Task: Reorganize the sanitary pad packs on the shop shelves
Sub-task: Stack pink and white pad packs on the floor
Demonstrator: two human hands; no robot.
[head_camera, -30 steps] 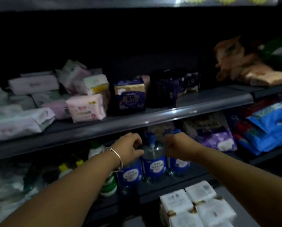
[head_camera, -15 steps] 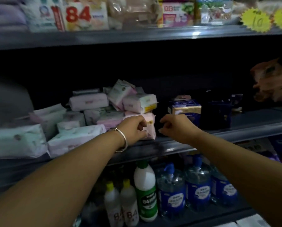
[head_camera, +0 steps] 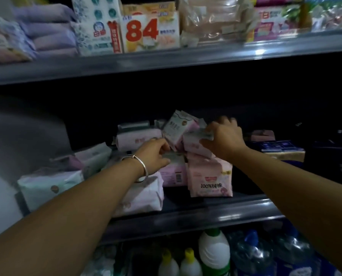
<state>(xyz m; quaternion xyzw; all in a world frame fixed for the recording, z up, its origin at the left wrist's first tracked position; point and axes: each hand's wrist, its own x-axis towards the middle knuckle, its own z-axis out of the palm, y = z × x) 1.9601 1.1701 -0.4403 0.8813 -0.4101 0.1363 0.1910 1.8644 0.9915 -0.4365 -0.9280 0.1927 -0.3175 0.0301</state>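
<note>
Both hands work the middle shelf (head_camera: 186,211) for me: my right hand (head_camera: 224,139) grips a pink pad pack (head_camera: 194,145) atop the heap, fingers curled over its far end; my left hand (head_camera: 154,154), bangled, pinches a pale pack (head_camera: 175,159) lower down. Readable print: "84" on a box (head_camera: 149,32) overhead, "100%" on the front pink pack (head_camera: 210,179).
</note>
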